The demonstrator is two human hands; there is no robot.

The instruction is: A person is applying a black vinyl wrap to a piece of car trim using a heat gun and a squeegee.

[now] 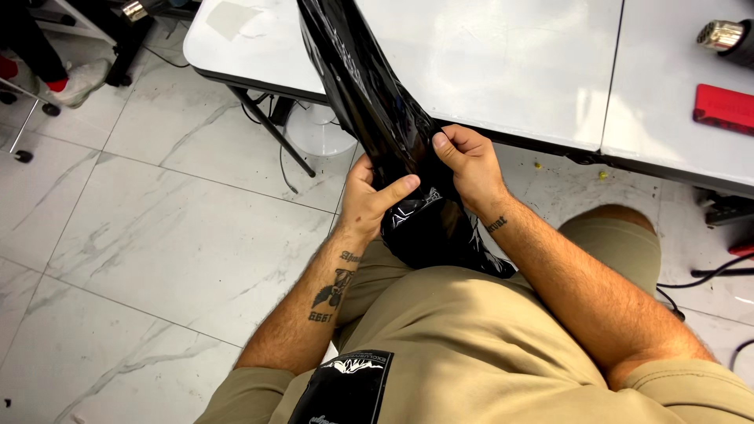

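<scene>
Marble floor below white counter [487, 71]; both hands, left hand [369, 200] and right hand [470, 161], pinching slick black film [385, 118], liable to slip or crease.

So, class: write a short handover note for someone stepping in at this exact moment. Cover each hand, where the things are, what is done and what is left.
Left hand: closed on the black plastic bag, thumb across its front.
Right hand: fingers pinching the same bag from the other side.
Bag: long and glossy, running from the white table edge down onto the lap; its lower end bunches against the beige shorts.
Nearby: a red flat case and a heat gun nozzle on the table at right.
Done: bag gripped by both hands.
Left: cannot tell whether the bag is open or what it holds.
</scene>
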